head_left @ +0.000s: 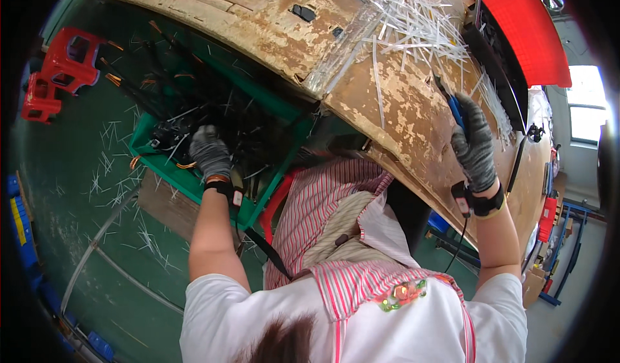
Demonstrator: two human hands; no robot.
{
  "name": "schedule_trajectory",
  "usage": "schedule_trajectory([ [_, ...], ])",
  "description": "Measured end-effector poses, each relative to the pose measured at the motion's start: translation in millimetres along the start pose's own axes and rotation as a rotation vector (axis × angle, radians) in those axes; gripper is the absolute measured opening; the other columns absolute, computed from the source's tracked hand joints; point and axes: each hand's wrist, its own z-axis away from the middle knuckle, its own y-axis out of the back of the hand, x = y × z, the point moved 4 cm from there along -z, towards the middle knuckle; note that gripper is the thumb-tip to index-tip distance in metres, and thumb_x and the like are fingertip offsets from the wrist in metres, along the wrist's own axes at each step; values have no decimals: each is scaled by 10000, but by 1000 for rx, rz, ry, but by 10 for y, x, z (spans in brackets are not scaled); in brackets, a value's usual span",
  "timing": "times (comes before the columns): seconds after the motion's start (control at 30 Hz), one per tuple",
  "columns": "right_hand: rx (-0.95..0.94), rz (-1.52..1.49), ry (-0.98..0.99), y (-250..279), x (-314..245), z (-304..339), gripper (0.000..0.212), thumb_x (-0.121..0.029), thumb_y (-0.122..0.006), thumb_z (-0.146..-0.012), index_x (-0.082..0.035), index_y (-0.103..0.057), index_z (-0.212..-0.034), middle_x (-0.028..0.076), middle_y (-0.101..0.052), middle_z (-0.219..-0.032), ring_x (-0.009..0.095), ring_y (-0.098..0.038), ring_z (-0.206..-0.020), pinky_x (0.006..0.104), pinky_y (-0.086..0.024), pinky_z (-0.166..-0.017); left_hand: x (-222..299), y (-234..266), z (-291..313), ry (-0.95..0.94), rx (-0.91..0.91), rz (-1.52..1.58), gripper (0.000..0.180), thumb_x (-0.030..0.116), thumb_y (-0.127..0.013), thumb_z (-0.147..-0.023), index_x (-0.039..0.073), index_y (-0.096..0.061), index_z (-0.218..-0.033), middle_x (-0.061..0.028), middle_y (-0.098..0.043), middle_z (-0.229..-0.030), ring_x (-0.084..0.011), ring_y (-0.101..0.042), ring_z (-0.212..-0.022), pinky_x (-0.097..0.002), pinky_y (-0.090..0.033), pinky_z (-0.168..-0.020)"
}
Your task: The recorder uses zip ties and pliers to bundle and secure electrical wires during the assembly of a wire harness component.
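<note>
My left hand (pixel 210 152), in a grey glove, reaches down into a green crate (pixel 187 185) full of black cables (pixel 248 127). Its fingers look curled in among them; the fingertips are hidden, so what they grip does not show. Over the wooden table, my right hand (pixel 475 142), gloved the same way, is closed round a pair of blue-handled cutting pliers (pixel 456 110). The jaws point away from me, toward a heap of thin white plastic strips (pixel 423 24).
The worn table (pixel 413 105) has peeling patches and a taped seam. A black bin (pixel 497 60) and a red bin (pixel 533 30) stand at its right. Red stools (pixel 71 56) and scattered white strips lie left on the green floor. A bent metal tube (pixel 93 243) runs near the crate.
</note>
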Motion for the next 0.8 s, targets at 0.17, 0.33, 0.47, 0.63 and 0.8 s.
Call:
schedule_trajectory([
  [0.17,82,-361,-360,-75,-46,153,416,-47,-629,-891,-39,-522,-1293,11,-608,-1001,93,-568,-894,237,-471,-821,363,-784,412,-413,-657,-403,332,249,-551,-879,140,-646,-1178,-102,-661,-1141,-275,-635,-1035,-425,-487,-877],
  [0.33,105,-523,-455,22,-160,205,374,-109,-681,-888,-46,-560,-1236,-34,-591,-956,46,-523,-812,192,-443,-710,125,-1736,870,-370,-607,-212,282,203,-499,-925,166,-662,-1152,-67,-665,-1154,-270,-621,-1093,-470,-440,-938],
  [0.47,107,-493,-494,81,-113,359,357,-144,-675,-898,-48,-566,-1223,-39,-590,-943,31,-505,-773,177,-417,-666,218,-1746,690,-423,-575,-251,290,279,-504,-917,189,-680,-1128,-85,-673,-1143,-260,-644,-1050,-451,-465,-872],
  [0.63,133,-536,-554,130,-140,508,326,-199,-663,-909,-55,-581,-1190,-48,-577,-899,26,-476,-711,179,-397,-616,-6,-1610,556,-289,-768,-348,303,284,-522,-902,191,-679,-1143,-78,-666,-1177,-274,-626,-1101,-471,-424,-927],
  [0.8,191,-568,-567,248,66,735,330,-205,-659,-910,-52,-580,-1192,-39,-581,-902,37,-490,-715,192,-417,-623,146,-330,-54,-296,-651,-199,341,366,-498,-927,129,-668,-1106,-151,-682,-1062,-328,-660,-954,-464,-508,-773],
])
